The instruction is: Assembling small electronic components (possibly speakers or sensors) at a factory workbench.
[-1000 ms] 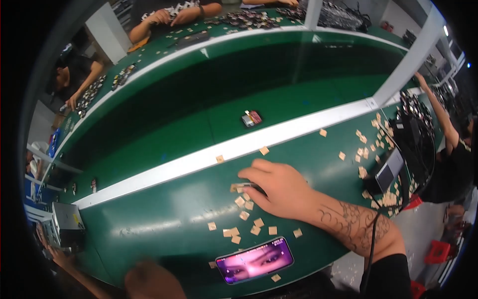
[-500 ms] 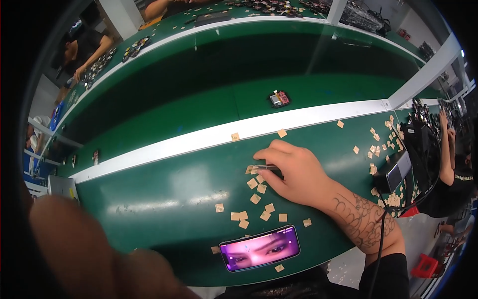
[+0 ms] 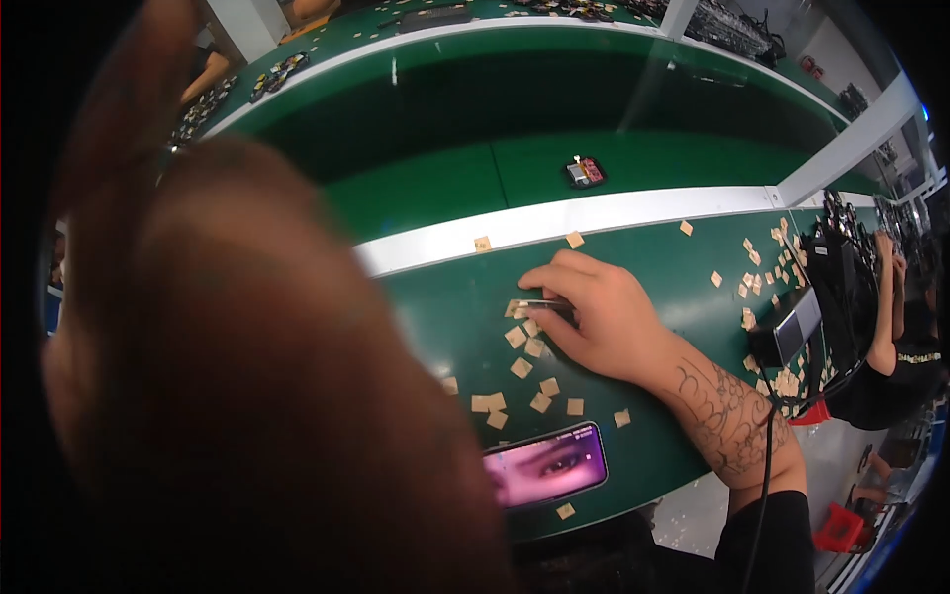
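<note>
Blurred left hand point(image 3: 247, 376) masking table point(image 3: 445, 297)

lit phone point(image 3: 545, 465), green conveyor belt point(image 3: 633, 163)

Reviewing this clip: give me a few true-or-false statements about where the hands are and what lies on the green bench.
1. The right hand rests on the green bench, fingers on a thin dark part. True.
2. The left hand lies flat on the bench. False: it is raised close to the camera, blurred, hiding the left of the view.
3. Small tan squares lie scattered by the right hand. True.
4. The phone screen is dark. False: it is lit.
</note>
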Motion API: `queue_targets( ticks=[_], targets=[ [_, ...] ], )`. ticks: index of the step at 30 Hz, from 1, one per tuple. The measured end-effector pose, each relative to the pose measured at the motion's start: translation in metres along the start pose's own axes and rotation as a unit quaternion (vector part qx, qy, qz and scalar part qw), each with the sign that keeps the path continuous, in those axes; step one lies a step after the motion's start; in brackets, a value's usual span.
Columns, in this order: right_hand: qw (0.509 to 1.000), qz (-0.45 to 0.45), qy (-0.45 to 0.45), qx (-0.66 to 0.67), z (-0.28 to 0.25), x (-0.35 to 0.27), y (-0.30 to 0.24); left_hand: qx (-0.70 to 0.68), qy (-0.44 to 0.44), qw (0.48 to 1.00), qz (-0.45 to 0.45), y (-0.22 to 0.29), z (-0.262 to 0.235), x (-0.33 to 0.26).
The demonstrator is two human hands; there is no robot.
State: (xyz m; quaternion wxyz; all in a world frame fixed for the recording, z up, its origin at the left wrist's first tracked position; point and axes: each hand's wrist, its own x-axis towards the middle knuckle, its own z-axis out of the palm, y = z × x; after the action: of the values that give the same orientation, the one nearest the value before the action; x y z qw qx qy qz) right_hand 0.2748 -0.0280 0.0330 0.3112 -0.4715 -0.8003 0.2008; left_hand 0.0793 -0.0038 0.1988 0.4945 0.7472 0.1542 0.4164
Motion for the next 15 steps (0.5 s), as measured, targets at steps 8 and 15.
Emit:
queue_targets(
  ticks=[8,15],
  targets=[
    [0.998,0.034,-0.012,0.059,0.012,-0.003,0.017,0.019,0.034,0.999,0.002,0.028,-0.061,-0.054],
    [1.000,0.010,-0.006,0.018,0.004,-0.001,0.004,0.005,0.046,0.999,-0.012,0.012,-0.054,-0.038]
  ],
)
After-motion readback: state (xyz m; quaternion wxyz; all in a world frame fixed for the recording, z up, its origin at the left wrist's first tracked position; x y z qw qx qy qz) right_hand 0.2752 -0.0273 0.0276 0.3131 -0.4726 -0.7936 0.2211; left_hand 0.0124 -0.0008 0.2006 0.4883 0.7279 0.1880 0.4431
